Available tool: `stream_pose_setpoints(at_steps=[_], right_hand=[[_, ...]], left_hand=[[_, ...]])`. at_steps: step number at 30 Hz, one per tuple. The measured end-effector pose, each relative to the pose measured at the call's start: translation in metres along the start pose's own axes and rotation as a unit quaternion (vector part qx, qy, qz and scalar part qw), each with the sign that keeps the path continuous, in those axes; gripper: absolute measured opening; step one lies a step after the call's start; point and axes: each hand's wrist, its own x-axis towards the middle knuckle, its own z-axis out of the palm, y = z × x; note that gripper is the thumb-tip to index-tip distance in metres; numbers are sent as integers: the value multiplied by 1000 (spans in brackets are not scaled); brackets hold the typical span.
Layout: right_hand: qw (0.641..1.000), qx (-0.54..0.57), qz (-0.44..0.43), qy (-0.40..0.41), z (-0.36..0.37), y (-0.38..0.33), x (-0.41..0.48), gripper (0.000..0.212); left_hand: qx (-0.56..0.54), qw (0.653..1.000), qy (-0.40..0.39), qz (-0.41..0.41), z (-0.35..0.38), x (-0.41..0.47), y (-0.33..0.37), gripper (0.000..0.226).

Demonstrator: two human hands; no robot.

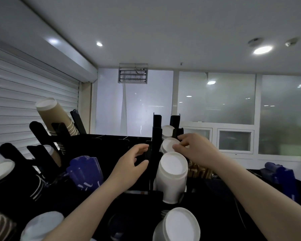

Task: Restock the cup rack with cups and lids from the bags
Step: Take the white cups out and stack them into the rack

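A black cup rack (111, 141) fills the lower half of the head view. In its right-hand column lean white paper cup stacks, bottoms towards me: one at the top (167, 130), a second (168, 146), a large third (172, 173) and a fourth (179, 225) at the bottom edge. My right hand (193, 147) pinches the rim of the second white stack with curled fingertips. My left hand (132, 164) curls around the black upright divider (155, 136) just left of that column. No bags or lids can be made out.
Brown cup stacks (56, 115) and striped dark cups (2, 173) lean in the rack's left slots. Blue sleeves (85, 171) sit left of my left forearm, more blue items (281, 174) at the right. A rolled shutter stands at left, frosted windows behind.
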Motion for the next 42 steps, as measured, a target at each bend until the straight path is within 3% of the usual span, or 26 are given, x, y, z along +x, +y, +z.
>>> stream_pose_setpoints(at_steps=[2, 5, 10, 13, 15, 20, 29, 36, 42], right_hand=[[997, 42, -5, 64, -4, -4, -16, 13], [981, 147, 8, 127, -7, -6, -44, 28], [980, 189, 57, 12, 11, 0, -75, 17], [956, 260, 121, -55, 22, 6, -80, 74], [936, 302, 164, -70, 30, 11, -80, 95], [868, 411, 262, -94, 45, 16, -75, 69], [836, 436, 306, -130, 49, 8, -71, 70], [820, 453, 323, -136, 51, 9, -70, 65], [767, 536, 315, -158, 54, 8, -69, 67]], left_hand=[[3, 1000, 0, 5, -4, -5, 3, 39], [7, 1000, 6, 9, -9, -16, 1, 28], [-41, 994, -63, -80, 1, -24, -6, 15], [-84, 976, -112, -169, 13, -26, -10, 31], [-109, 964, -121, -212, 18, -26, -12, 40], [-197, 915, -180, -302, 20, -25, -12, 76], [-256, 878, -191, -355, 16, -18, -9, 61], [-243, 884, -192, -351, 16, -17, -9, 46], [-229, 881, -218, -351, 17, -14, -7, 53]])
